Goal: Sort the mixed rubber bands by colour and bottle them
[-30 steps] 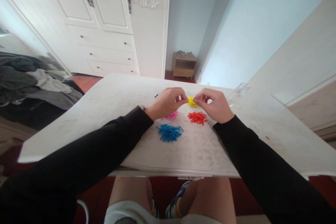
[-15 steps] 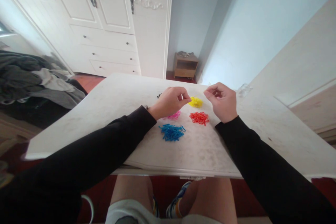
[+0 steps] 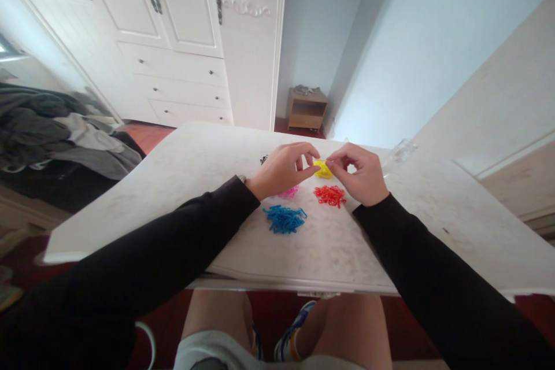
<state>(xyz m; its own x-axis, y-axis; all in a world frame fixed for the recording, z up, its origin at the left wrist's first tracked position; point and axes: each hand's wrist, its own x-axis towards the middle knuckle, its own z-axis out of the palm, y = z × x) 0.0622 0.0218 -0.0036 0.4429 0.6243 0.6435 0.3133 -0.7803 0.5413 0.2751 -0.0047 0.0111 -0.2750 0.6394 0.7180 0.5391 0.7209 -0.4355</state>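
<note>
Both my hands are above a pile of small yellow loops [image 3: 322, 170], which look like little rubber bands. My left hand [image 3: 286, 169] is on its left, thumb and index fingertips slightly apart with nothing visible between them. From the right, my right hand [image 3: 361, 172] pinches thumb and index together near the left fingertips; whatever is in the pinch is too small to make out. Nearer me lie a red pile [image 3: 330, 196] and a blue pile [image 3: 285, 219] of similar loops. A pink pile [image 3: 288, 192] and a black pile [image 3: 264, 159] are partly hidden by my left hand.
The piles lie on a white table [image 3: 347, 254] with its front edge above my lap. A clear plastic item [image 3: 401, 151] is behind my right hand. Clothes [image 3: 39, 127] are heaped at the left; a white wardrobe [image 3: 182, 81] and small wooden cabinet [image 3: 307, 111] stand beyond.
My right hand has moved left, bringing its pinched fingertips close to my left hand over the yellow pile. My left thumb and index finger have parted slightly.
</note>
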